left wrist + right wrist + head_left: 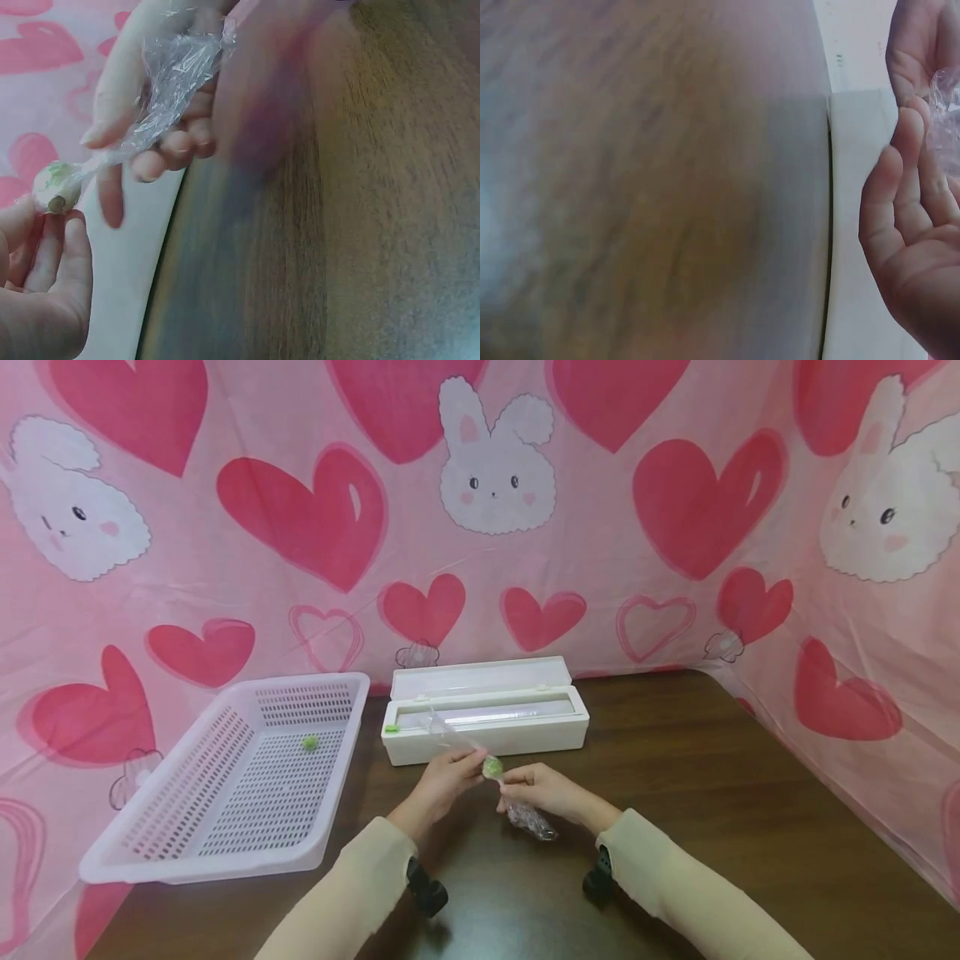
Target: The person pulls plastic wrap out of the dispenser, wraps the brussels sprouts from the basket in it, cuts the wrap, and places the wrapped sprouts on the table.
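A small round green-and-white piece (492, 767), wrapped in clear plastic film (532, 821), is held up between the two hands, above the brown wooden bench (675, 768) and in front of a white film dispenser (486, 745). By the left hand (444, 781) the wrapped piece is pinched between thumb and fingers. By the right hand (546, 792) the film is grasped just beside the piece, where it is gathered into a narrow neck; its crumpled end hangs below this hand. On the other side, a loose part of the film is stretched past the left hand toward the dispenser.

The lid (482, 675) of the dispenser is raised at the back, and a roll of film (517, 713) can be seen inside. A small green slider (392, 728) is placed at its left end. To the left, a white perforated basket (325, 822) is set on the bench, and one green piece (310, 743) is contained in it. Behind, a pink cloth (600, 552) with hearts and rabbits is hung.
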Demonstrator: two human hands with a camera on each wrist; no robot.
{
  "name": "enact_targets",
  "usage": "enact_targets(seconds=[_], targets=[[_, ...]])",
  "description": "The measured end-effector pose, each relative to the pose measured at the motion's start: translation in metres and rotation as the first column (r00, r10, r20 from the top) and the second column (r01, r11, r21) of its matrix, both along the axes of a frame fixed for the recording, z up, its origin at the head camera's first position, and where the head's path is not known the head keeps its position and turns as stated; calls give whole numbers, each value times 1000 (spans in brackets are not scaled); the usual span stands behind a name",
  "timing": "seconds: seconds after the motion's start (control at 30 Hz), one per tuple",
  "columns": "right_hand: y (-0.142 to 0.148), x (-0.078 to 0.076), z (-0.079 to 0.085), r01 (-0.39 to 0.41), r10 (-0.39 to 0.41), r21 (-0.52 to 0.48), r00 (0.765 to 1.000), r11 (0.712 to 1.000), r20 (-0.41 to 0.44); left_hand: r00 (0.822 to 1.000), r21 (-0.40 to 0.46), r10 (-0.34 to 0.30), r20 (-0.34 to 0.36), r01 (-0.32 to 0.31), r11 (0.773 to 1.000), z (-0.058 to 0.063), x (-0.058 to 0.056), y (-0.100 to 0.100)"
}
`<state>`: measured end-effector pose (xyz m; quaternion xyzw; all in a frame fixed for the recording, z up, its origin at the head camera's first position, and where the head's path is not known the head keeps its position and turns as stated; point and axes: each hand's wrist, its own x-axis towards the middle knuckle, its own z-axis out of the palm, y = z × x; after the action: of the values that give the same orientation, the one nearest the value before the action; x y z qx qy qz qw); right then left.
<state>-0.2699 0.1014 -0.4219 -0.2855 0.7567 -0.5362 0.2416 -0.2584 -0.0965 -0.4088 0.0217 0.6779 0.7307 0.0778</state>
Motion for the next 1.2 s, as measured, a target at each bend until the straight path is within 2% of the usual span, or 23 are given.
enact_targets(seconds=[0.13,0.3,0.63,0.9,1.03,1.2], targets=[[2,0,-3,-48,49,-9,997,999,68,999,44,39,8,-40,998,2,1,-3],[3,2,-4,-91,91,-7,994,996,67,997,65,74,21,-76,995,3,0,-4],[0,5,-3,-75,74,6,990,997,122,995,95,98,37,-101,990,-1,0,-3],[5,4,-6,-164,171,-51,971,985,167,980,171,192,55,-199,965,-1,-4,-10],[7,5,-7,-232,236,-41,960,972,152,976,192,203,75,-214,958,0,-5,-12],[7,5,-6,-277,275,18,959,961,66,975,205,204,85,-218,954,0,-5,-11]])
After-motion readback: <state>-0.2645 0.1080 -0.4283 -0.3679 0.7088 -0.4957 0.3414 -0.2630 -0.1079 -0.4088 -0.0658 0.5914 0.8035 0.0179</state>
